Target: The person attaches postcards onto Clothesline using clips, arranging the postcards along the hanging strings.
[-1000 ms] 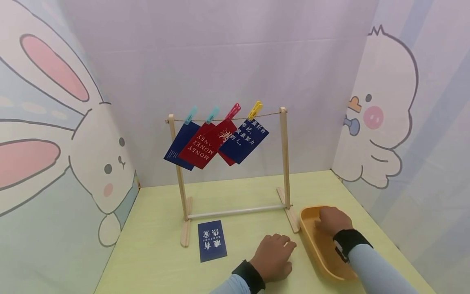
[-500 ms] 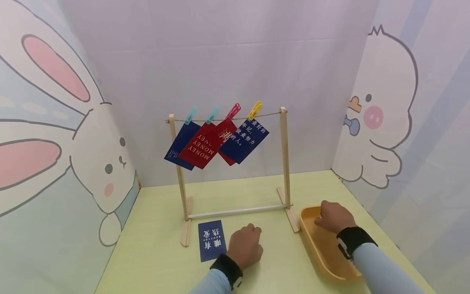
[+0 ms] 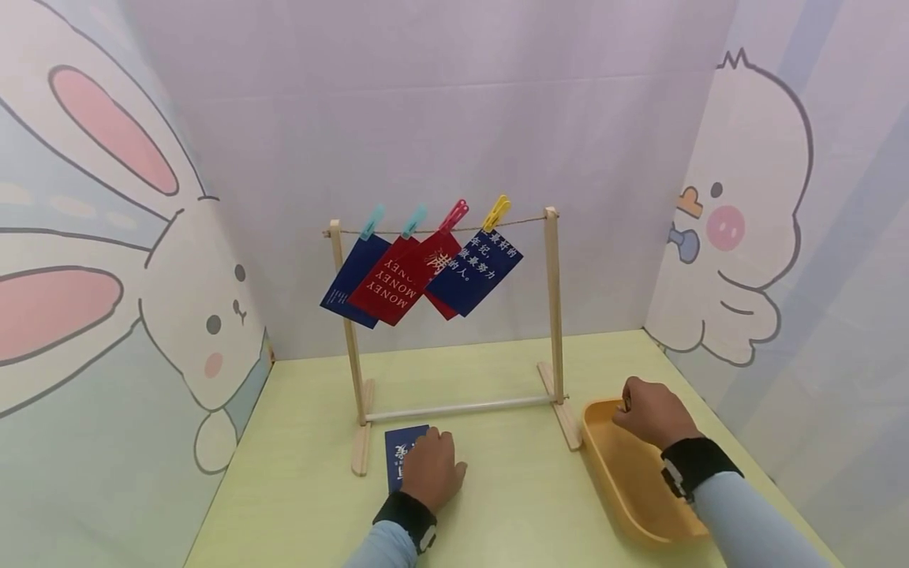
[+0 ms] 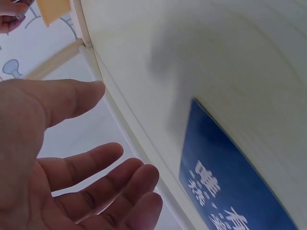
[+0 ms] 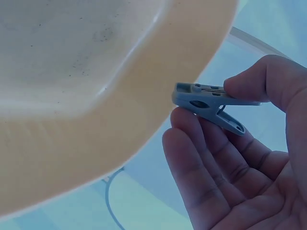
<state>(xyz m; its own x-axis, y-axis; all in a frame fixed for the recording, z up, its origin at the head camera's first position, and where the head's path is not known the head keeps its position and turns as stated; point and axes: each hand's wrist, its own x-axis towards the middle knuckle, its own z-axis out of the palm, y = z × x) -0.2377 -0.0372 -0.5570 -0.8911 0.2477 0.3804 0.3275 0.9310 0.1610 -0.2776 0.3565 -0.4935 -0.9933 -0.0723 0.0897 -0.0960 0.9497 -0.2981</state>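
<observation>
My left hand (image 3: pixel 429 471) hovers over a blue card (image 3: pixel 396 451) with white characters lying on the table, covering part of it in the head view. The left wrist view shows the fingers loosely bent, apart from the card and holding nothing. At the right, my right hand (image 3: pixel 656 412) is above the far end of a yellow-orange basin (image 3: pixel 616 493). Between its thumb and fingers it pinches a pale blue-grey clothespin (image 5: pixel 204 102), clearly visible in the right wrist view.
A wooden rack (image 3: pixel 555 315) carries a string with several clipped cards, red (image 3: pixel 387 292) and blue (image 3: pixel 474 272). Light blue, red and yellow (image 3: pixel 497 213) clothespins hold them. A white rod (image 3: pixel 461 409) joins the rack's feet. Cartoon-printed curtains (image 3: pixel 497 118) surround the table.
My left hand has moved left across the table to over the blue card. My right hand has risen slightly above the basin, with a clothespin now showing in it. The hanging cards have stayed put.
</observation>
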